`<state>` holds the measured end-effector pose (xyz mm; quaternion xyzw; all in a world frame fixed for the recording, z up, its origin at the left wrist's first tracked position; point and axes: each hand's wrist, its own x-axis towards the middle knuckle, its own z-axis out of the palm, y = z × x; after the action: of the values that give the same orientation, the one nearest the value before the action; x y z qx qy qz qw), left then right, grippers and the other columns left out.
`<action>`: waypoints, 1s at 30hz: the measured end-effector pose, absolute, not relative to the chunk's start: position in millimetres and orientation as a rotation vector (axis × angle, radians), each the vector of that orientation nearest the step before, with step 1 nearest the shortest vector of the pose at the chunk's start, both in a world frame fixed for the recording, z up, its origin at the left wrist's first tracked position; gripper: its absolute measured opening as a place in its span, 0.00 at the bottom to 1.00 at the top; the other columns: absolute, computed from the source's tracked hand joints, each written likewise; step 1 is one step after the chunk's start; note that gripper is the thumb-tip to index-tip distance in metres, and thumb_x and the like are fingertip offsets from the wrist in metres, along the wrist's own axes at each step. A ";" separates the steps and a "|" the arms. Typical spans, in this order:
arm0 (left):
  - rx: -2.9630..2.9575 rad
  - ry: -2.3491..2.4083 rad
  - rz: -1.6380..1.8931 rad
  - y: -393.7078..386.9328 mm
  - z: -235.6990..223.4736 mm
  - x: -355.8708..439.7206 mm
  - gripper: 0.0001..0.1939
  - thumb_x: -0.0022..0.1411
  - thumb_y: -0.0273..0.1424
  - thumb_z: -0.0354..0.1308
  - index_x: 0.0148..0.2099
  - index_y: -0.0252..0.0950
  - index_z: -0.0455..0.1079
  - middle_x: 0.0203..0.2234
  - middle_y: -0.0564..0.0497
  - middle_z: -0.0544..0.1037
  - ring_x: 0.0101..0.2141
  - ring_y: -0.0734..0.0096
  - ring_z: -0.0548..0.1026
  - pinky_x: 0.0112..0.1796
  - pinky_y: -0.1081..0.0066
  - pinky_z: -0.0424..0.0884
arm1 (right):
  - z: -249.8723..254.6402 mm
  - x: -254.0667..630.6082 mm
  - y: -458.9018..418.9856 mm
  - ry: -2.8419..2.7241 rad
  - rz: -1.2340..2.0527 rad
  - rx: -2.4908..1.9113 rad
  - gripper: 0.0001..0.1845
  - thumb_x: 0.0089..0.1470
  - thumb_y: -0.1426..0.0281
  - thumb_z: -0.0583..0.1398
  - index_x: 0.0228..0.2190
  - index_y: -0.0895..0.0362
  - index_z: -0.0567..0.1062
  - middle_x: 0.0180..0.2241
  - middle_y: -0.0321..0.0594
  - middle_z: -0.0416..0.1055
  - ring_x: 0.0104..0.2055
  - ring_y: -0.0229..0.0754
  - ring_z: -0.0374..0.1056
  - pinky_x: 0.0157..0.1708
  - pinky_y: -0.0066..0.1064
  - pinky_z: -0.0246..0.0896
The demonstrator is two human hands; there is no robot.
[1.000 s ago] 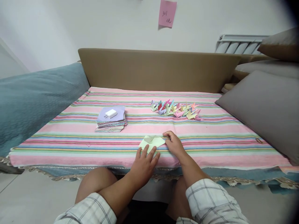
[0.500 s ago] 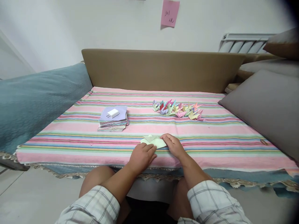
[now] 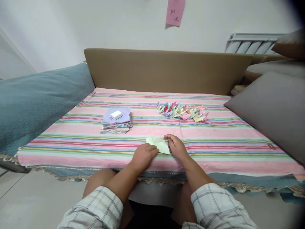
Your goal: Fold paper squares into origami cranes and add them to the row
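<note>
A partly folded sheet of pale green origami paper lies on the striped cloth in front of me. My left hand holds its lower left side, fingers together over the edge. At the upper right corner, my right hand is closed with its fingertips at the paper's edge; its exact pinch is hard to make out. Farther back sits a group of folded paper cranes in many colours. To the left stands a stack of square papers, lilac on top, with a white charger plug lying on it.
The striped cloth covers the sofa seat. A brown backrest closes off the back, a blue-covered armrest the left, and grey cushions the right. A small brown ring-like object lies at the right.
The green paper has opened out from a narrower folded shape into a wider one with a point toward the lower right. Both hands stay close to where they were.
</note>
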<state>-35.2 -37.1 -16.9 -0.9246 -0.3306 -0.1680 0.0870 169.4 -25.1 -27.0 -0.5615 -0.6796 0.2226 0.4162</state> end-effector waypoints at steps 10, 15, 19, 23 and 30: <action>-2.803 -1.145 -0.682 -42.3 -8.7 -30.1 0.12 0.63 0.34 0.48 0.41 0.35 0.71 0.33 0.46 0.76 0.37 0.65 0.71 0.40 0.66 0.67 | -22.7 167.0 -26.3 -2.003 0.481 -1.388 0.22 0.53 0.76 0.50 0.46 0.48 0.72 0.48 0.36 0.71 0.53 0.43 0.61 0.54 0.43 0.52; -2.831 -1.192 -0.729 -48.0 -0.9 -29.8 0.30 0.56 0.53 0.50 0.48 0.33 0.67 0.36 0.42 0.75 0.38 0.58 0.71 0.41 0.59 0.66 | -16.8 167.1 -28.1 -1.995 0.487 -1.393 0.14 0.54 0.69 0.53 0.40 0.50 0.74 0.40 0.38 0.74 0.45 0.43 0.65 0.48 0.39 0.55; -2.831 -1.206 -0.733 -48.2 -1.1 -31.1 0.22 0.57 0.46 0.55 0.47 0.35 0.69 0.40 0.42 0.75 0.43 0.58 0.71 0.44 0.59 0.65 | -15.3 164.7 -31.4 -1.976 0.445 -1.443 0.09 0.50 0.67 0.57 0.35 0.52 0.75 0.30 0.36 0.74 0.38 0.43 0.66 0.46 0.39 0.54; -2.859 -1.157 -0.786 -39.0 -4.4 -38.7 0.10 0.57 0.27 0.55 0.40 0.39 0.74 0.43 0.47 0.76 0.44 0.62 0.71 0.45 0.60 0.64 | -16.3 162.5 -34.6 -1.972 0.463 -1.436 0.11 0.47 0.67 0.59 0.36 0.53 0.72 0.24 0.33 0.72 0.34 0.42 0.66 0.48 0.42 0.53; -3.051 -1.106 -0.681 -19.8 0.4 -50.8 0.18 0.50 0.18 0.56 0.39 0.42 0.76 0.43 0.51 0.77 0.42 0.65 0.73 0.44 0.64 0.67 | -15.7 156.9 -37.5 -2.102 0.195 -1.147 0.27 0.46 0.75 0.56 0.50 0.53 0.68 0.56 0.46 0.57 0.60 0.50 0.50 0.56 0.46 0.49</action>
<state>-50.8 -19.8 0.4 -0.9166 -0.3323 -0.2046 -0.0871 156.9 -37.5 -15.7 -0.4452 -0.8158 0.0758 0.3613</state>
